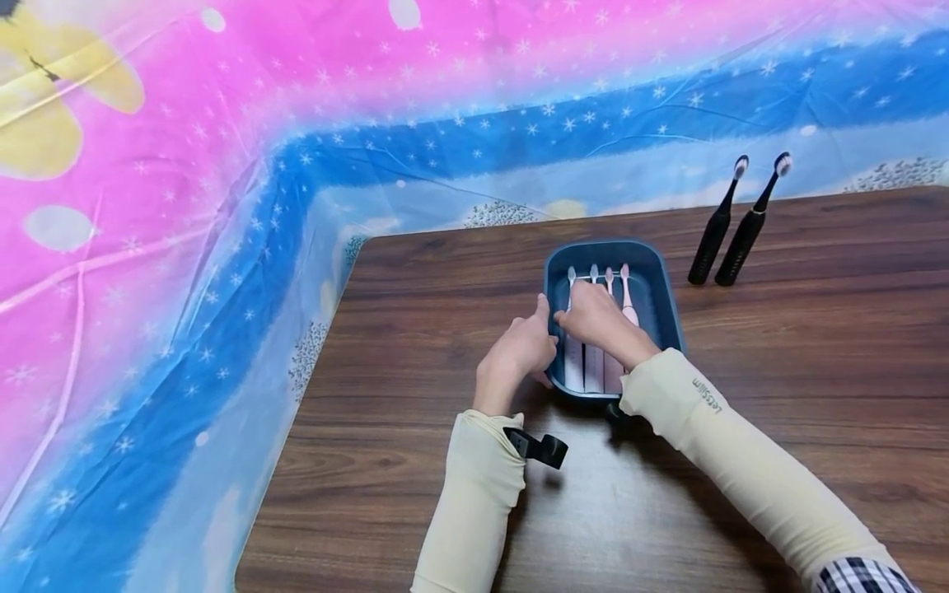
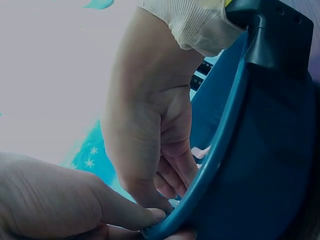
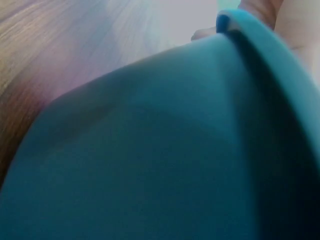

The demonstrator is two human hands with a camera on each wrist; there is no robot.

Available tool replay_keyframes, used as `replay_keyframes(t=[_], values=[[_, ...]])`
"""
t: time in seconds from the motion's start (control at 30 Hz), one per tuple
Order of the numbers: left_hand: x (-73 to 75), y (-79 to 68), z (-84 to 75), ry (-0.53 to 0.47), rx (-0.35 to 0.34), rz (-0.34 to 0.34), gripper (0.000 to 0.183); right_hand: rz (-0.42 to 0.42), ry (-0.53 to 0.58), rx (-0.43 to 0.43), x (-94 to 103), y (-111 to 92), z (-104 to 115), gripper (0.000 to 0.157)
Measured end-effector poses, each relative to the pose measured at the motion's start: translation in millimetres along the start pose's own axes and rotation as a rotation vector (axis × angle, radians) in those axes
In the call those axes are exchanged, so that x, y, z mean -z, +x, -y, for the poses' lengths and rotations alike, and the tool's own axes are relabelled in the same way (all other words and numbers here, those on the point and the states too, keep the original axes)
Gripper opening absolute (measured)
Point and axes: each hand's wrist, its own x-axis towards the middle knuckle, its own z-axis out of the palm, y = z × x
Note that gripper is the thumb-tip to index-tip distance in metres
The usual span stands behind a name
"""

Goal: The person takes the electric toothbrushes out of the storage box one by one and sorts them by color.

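Note:
In the head view a dark blue rectangular tray (image 1: 673,317) sits on the table with several electric toothbrushes (image 1: 574,371) side by side in it, whitish to pink, heads toward the far end. My left hand (image 1: 519,346) grips the tray's left rim; the left wrist view shows its thumb (image 2: 132,212) over the edge. My right hand (image 1: 599,317) reaches down inside, over the toothbrush necks at the left side. Its fingertips point into the tray near the left wall, and whether they pinch a toothbrush is hidden. The tray's wall (image 3: 150,150) fills most of the right wrist view.
Two black electric toothbrushes (image 1: 730,239) stand upright on the brown wooden table (image 1: 415,305), right of the tray and farther back. A pink and blue patterned cloth (image 1: 445,107) hangs behind and to the left of the table. Black camera mounts (image 1: 544,451) stick out from the wrists.

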Motion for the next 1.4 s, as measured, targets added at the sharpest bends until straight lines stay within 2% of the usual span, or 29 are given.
replay_keyframes(t=[0.2, 0.47, 0.63, 0.83, 1.13, 1.4], values=[[-0.6, 0.6, 0.2, 0.003, 0.009, 0.003, 0.069, 0.027, -0.017, -0.001, 1.7, -2.0, 0.2, 0.031], [-0.5, 1.0, 0.1, -0.001, -0.001, -0.003, 0.069, 0.023, -0.037, 0.008, 3.6, -0.8, 1.6, 0.036], [-2.4, 1.3, 0.3, -0.038, -0.003, 0.022, 0.069, 0.054, -0.06, -0.006, 3.8, -2.2, -3.9, 0.032], [-1.6, 0.2, 1.1, -0.062, 0.005, 0.014, 0.069, 0.057, 0.028, -0.012, 8.2, -2.5, -15.5, 0.032], [0.6, -2.0, 1.0, -0.051, 0.007, 0.014, 0.069, 0.033, 0.149, 0.013, 12.5, -2.6, -19.6, 0.038], [1.1, -2.6, 1.9, -0.066, 0.008, 0.017, 0.068, 0.127, 0.264, -0.035, 17.3, -2.8, -20.2, 0.043]])
